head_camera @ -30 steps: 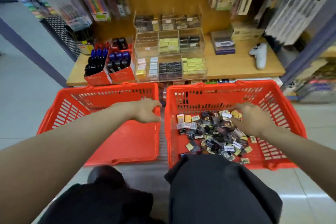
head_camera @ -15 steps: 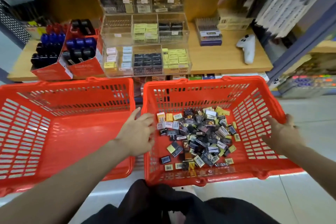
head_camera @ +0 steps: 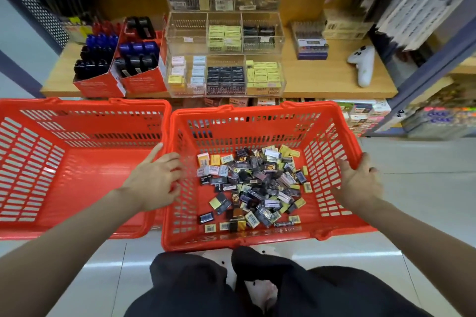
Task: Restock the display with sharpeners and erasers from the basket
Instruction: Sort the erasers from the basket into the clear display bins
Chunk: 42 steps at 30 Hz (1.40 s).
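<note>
— Where are the hands right now?

— I see my left hand [head_camera: 154, 183] on the left wall of the red slotted plastic basket [head_camera: 332, 157] that holds the stock, its fingers [head_camera: 168, 162] curled over the rim, with the index finger pointing out toward the second red plastic basket [head_camera: 38, 162] just beside it. My right hand [head_camera: 360, 183] is on the opposite wall, thumb hooked over the rim and fingers wrapped round the outside. Both hold the basket.

— And the stock itself?

— A loose heap of small wrapped erasers and sharpeners [head_camera: 255, 188] lies on the basket floor, mostly black, yellow and white packets, several with barcodes up. I cannot tell sharpeners from erasers at this size.

— The display?

— The clear acrylic tiered display [head_camera: 224, 41] stands on the wooden shelf [head_camera: 334, 82] behind the baskets. Its front row has pale, black and yellow packets; the middle row's left compartment looks bare. To its left stand two red cardboard boxes [head_camera: 123, 80] of dark and blue items. A white game controller [head_camera: 363, 64] lies to the right on the shelf.

— Floor?

— Both baskets sit on pale tiles, the full one just ahead of my dark trousers [head_camera: 206, 288].
</note>
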Available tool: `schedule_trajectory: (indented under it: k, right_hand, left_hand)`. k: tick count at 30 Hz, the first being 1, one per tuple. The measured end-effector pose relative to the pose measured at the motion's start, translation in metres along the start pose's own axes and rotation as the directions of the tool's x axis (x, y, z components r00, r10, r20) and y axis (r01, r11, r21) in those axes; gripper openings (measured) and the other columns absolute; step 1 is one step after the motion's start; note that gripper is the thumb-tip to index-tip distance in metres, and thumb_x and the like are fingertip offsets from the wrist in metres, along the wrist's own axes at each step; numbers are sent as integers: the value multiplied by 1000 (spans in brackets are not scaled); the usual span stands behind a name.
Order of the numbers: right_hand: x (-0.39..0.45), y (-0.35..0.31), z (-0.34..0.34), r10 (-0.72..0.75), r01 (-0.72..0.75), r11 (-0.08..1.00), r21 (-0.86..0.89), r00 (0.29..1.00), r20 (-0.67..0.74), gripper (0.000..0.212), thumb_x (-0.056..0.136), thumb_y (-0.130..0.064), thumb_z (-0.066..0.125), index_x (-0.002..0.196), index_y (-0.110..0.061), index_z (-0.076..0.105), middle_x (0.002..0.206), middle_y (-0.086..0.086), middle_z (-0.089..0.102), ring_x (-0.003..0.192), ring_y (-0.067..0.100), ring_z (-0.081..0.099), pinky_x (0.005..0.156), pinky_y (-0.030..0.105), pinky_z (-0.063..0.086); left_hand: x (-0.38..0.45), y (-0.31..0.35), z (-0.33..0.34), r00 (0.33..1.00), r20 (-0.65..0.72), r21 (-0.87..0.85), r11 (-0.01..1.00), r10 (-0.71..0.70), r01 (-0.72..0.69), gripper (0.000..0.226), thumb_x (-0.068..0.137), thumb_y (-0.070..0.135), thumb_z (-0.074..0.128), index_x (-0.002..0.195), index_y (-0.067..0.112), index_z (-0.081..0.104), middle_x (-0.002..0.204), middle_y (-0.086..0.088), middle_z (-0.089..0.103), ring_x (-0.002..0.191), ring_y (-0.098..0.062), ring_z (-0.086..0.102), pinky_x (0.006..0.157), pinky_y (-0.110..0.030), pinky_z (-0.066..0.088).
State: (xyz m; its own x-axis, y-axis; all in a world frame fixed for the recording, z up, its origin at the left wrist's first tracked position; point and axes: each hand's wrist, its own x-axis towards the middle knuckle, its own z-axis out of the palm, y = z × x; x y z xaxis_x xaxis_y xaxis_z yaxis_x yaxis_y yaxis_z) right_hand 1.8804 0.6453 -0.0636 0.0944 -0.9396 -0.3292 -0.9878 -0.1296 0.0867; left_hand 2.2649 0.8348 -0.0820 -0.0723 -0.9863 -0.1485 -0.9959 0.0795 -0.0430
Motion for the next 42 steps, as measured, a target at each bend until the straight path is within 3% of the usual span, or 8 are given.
schedule_trajectory:
  k: [7,11,14,17,32,36,39,42]
  right_hand:
    - [-15,-32,-4,-244,231,967,-105,961,-128,77,78,-33,70,146,-24,34,157,20,15,141,40,23,111,55,26]
    - [-11,-60,7,-557,557,830,-33,821,-126,65,79,-16,71,139,-19,47,152,14,34,135,35,41,111,48,33]
    - [5,-81,34,-409,349,892,288,893,185,59,92,-22,63,145,-17,38,146,13,40,111,29,57,96,32,45]
    - [24,-89,68,-359,266,905,331,895,263,54,94,-27,62,144,-13,44,140,12,52,105,23,64,93,31,52]
    - [64,-111,130,-237,196,932,303,966,102,34,95,-36,59,124,-17,58,130,11,47,115,28,49,97,42,47]
    - [57,-125,94,-324,62,622,781,928,185,23,96,-22,61,116,-10,62,103,3,68,73,15,67,58,26,53]
    - [33,-139,70,-410,-81,387,919,877,251,25,92,-17,67,115,-9,63,93,6,72,69,14,70,69,28,59]
    - [13,-148,58,-403,-176,300,937,867,292,26,88,-18,72,111,-13,61,92,7,74,71,16,72,70,26,58]
  left_hand:
    - [-3,-24,0,996,-67,58,997,-55,59,18,72,34,70,80,18,74,92,-4,69,99,-30,68,119,-48,-8]
    - [33,9,1,999,0,-194,980,-48,47,25,82,18,72,107,15,69,110,-6,63,102,-30,61,99,-48,48]
    - [62,30,17,963,212,-399,885,-166,240,40,94,24,58,133,20,52,131,-3,51,119,-26,51,96,-42,48]
    - [82,45,42,896,396,-500,771,-202,395,47,96,27,58,140,22,43,141,-6,43,118,-27,53,98,-40,47]
    - [90,85,76,822,471,-820,187,-319,542,32,98,18,59,129,24,54,131,3,54,114,-9,53,93,-21,44]
    - [102,93,54,803,517,-856,-176,-297,486,34,98,31,60,131,28,53,125,14,57,110,2,53,85,-13,41]
    - [109,103,46,819,526,-817,-403,-231,412,50,87,48,67,132,31,54,125,15,61,123,-7,53,111,-33,38]
    - [112,110,41,835,521,-782,-491,-176,385,62,77,56,67,132,31,54,126,9,65,125,-15,56,114,-43,38]
